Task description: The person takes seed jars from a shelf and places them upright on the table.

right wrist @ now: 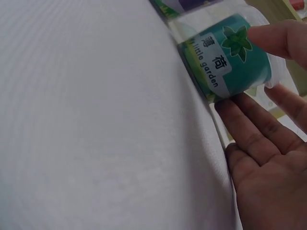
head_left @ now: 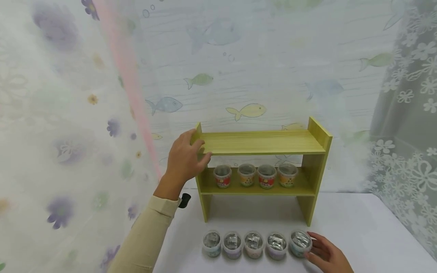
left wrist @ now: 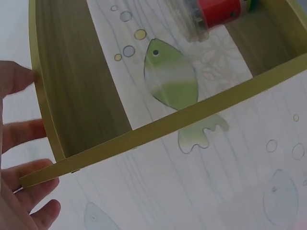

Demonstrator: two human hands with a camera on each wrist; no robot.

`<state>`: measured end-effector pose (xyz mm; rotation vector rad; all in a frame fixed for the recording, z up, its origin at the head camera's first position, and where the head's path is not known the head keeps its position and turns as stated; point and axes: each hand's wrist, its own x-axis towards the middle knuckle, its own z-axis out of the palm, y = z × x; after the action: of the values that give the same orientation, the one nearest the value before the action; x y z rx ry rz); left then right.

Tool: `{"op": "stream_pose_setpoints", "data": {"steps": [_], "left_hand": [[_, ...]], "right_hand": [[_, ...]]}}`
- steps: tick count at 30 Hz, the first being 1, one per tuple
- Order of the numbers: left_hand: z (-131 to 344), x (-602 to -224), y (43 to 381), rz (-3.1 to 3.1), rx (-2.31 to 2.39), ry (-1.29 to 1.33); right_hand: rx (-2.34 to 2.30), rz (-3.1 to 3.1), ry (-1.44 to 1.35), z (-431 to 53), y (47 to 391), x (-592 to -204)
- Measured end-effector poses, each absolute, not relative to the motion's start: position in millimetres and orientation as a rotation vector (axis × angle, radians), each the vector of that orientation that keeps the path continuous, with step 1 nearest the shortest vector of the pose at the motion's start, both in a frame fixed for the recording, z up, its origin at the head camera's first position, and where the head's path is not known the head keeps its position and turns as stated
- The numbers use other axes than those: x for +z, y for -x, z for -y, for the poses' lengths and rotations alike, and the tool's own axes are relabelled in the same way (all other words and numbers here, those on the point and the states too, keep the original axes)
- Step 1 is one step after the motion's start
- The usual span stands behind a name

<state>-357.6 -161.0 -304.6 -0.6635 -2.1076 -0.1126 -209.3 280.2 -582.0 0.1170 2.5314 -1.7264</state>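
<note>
A small yellow-green wooden shelf (head_left: pixel 263 143) stands on the white table. At its upper left corner, my left hand (head_left: pixel 185 156) grips the side panel, and the left wrist view shows the fingertips (left wrist: pixel 41 184) curled round its edge. Several plastic cups (head_left: pixel 252 242) with silvery packets inside form a row in front of the shelf. My right hand (head_left: pixel 329 254) holds the rightmost cup (head_left: pixel 300 243) between thumb and fingers. In the right wrist view this cup has a teal label (right wrist: pixel 235 52) with a green leaf, and the thumb lies against its side near the rim.
On the lower board (head_left: pixel 239 190) of the shelf sit several clear cups (head_left: pixel 267 176) with red or orange labels. A fish-patterned curtain (head_left: pixel 259 76) hangs behind, and a flowered curtain (head_left: pixel 68 132) hangs at the left.
</note>
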Motion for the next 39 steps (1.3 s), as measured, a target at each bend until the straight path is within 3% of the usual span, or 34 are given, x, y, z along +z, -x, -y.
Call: {"op": "stream_pose_setpoints", "data": {"steps": [14, 29, 39], "left_hand": [[148, -303, 348, 2.157, 0.16, 0.668], [147, -299, 345, 2.151, 0.133, 0.713], [145, -300, 350, 2.119, 0.143, 0.731]], "right_hand": [[-1.777, -2.498, -0.185, -280, 208, -581], [-1.785, -2.447, -0.097, -289, 212, -574], [-1.746, -2.533, -0.209, -285, 216, -567]]}}
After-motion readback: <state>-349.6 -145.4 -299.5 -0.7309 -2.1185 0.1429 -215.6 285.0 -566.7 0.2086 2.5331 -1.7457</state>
